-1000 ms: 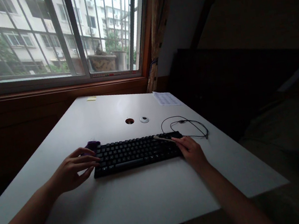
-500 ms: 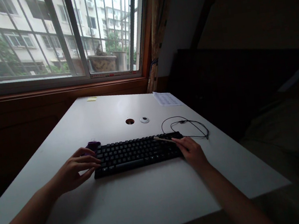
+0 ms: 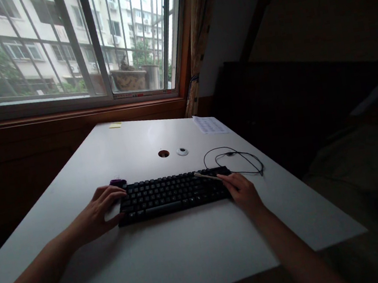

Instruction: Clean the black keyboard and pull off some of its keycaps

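Observation:
A black keyboard (image 3: 168,195) lies on the white desk in front of me. At its left end is my left hand (image 3: 102,210), the fingers on the upper left corner and the thumb on the lower left, holding that end. Bare desk shows in the gap between thumb and fingers. My right hand (image 3: 243,192) is closed on the thin, pale handle of what looks like a toothbrush (image 3: 209,176). Its small head points left and rests on or just above the upper right keys. Behind my left fingers lies a dark purple item (image 3: 118,183), partly hidden.
A black cable (image 3: 243,154) lies in loops behind the keyboard's right end. Farther back are a round cable hole (image 3: 163,154), a white hole cover (image 3: 182,151), a printed sheet (image 3: 210,125) and a yellow note (image 3: 115,125). A barred window stands beyond the desk (image 3: 177,255).
My left fingers have drawn together and shifted up toward the keyboard's upper left corner, while the thumb has moved onto its lower left. My right hand and the brush look unmoved.

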Demonstrator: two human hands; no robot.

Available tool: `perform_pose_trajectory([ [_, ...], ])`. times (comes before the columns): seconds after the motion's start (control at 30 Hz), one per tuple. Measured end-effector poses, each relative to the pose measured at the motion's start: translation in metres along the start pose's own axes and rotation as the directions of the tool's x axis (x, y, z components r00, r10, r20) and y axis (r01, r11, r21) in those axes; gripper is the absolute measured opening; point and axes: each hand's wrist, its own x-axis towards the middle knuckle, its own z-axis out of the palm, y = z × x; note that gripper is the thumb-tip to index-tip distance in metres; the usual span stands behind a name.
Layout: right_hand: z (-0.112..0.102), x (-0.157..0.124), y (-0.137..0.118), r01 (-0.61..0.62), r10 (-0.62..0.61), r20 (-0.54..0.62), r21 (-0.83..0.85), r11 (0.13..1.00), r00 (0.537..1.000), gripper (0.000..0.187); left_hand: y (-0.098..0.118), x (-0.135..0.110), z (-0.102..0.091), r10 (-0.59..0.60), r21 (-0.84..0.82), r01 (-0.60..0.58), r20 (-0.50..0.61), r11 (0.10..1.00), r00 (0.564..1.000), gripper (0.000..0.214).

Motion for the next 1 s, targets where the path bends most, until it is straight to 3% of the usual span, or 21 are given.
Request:
perform_pose_trajectory([
  [0.13,-0.0006,0.0002,-0.0007,0.003,-0.003,-0.004,0.007,1.000,1.000,0.031,-0.0032,-0.0022,0.0018,-0.026,-0.021,0.026,-0.025,0.999,0.999,0.051],
  [0.37,-0.0001,-0.0010,0.0024,-0.006,0.006,0.015,-0.002,1.000,1.000,0.031,-0.0055,-0.0036,0.0005,-0.057,-0.026,0.058,0.043,0.998,0.997,0.064],
  [0.8,-0.0008,0.0002,-0.0001,0.001,-0.001,0.011,0.011,1.000,1.000,0.030,-0.0101,-0.0057,0.0030,-0.080,-0.013,0.081,0.050,0.997,0.996,0.066],
  [1.0,-0.0007,0.0004,-0.0006,-0.010,0.009,0.010,0.027,1.000,1.000,0.030,-0.0077,-0.0023,0.0020,-0.025,0.056,0.020,0.094,0.998,0.995,0.058],
])
